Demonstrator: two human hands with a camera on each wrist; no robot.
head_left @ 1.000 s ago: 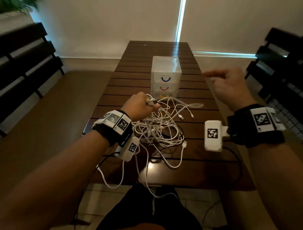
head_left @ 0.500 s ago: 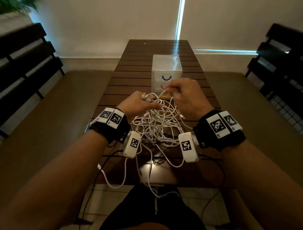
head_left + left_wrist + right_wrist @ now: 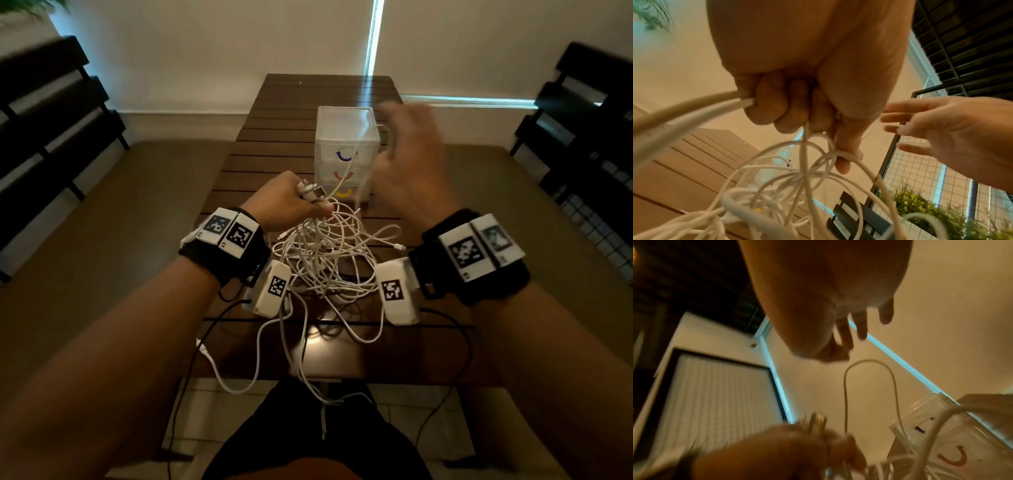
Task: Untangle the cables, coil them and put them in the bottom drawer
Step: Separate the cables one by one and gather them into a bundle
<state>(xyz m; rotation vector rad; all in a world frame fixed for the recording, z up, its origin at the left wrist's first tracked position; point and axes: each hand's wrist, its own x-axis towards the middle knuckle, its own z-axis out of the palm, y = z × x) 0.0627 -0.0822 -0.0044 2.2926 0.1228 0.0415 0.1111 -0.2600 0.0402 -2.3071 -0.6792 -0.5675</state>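
Left hand is gripping a bundle of cable ends, plugs sticking out above my curled fingers, while the white cables are hanging from it in a loose tangle that is lying on the counter and trailing over its near edge. Right hand is hovering, blurred, above and right of the tangle; the wrist views are showing its fingers spread and relaxed, holding nothing, though one cable loop is arching just below it and I cannot tell whether a fingertip is touching that loop. I am judging the step in hand to be the untangling, at an early stage: no strand is lying free and nothing is coiled. The next move is calling for the right hand to pick out a single strand and draw it clear while the left is anchoring the plugs. Clear drawer unit is standing just beyond the tangle, its bottom drawer, the one with the yellow handle, appearing closed.
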